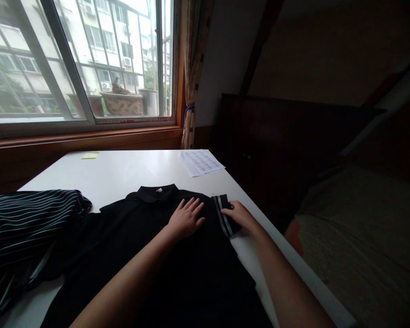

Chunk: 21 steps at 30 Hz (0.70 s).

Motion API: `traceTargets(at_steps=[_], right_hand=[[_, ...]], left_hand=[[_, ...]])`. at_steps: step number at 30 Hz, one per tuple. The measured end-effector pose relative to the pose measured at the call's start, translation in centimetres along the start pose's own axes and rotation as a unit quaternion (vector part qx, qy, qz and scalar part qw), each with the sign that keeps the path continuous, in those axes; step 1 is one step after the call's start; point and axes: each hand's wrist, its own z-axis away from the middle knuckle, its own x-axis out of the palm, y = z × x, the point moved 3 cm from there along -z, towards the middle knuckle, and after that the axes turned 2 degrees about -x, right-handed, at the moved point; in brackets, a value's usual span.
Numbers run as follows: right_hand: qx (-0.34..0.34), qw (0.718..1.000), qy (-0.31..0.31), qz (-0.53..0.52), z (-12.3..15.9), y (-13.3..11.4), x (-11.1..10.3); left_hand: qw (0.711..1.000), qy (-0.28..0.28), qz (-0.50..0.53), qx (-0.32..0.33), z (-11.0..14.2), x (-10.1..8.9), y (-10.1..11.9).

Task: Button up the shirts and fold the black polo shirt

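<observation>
A black polo shirt point(130, 241) lies spread on the white table, its collar pointing away from me toward the window. My left hand point(187, 219) rests flat on the upper chest of the shirt, fingers spread. At the right sleeve, which has grey stripes near its cuff, my right hand point(238, 215) pinches the sleeve edge between thumb and fingers. A black garment with white stripes point(30, 223) sits bunched at the left, overlapping the shirt's other sleeve. The lower part of the polo shirt runs out of view below.
The white table point(140, 168) carries printed sheets point(201, 163) at its far right corner and a yellow sticky note point(90, 155) at the far left. Behind it are a barred window point(123, 59) and a tied curtain point(191, 91). Dark furniture point(259, 136) stands to the right.
</observation>
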Motion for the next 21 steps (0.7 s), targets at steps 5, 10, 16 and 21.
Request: traceTargets(at_steps=[5, 10, 16, 21], right_hand=[[0.033, 0.989, -0.038, -0.139, 1.0, -0.2, -1.4], [0.105, 0.94, -0.071, -0.316, 2.2, -0.2, -2.8], [0.084, 0.925, -0.081, -0.361, 2.4, -1.2, -2.5], [0.051, 0.941, -0.023, -0.333, 2.0, -1.7, -2.5]], left_hand=[[1.0, -0.005, 0.002, -0.024, -0.4, 0.1, -1.0], [0.999, -0.004, -0.001, -0.038, -0.6, 0.1, -1.4], [0.999, 0.015, 0.012, -0.043, -0.4, -0.5, -1.2], [0.993, 0.045, 0.073, 0.087, 0.2, -3.0, 0.0]])
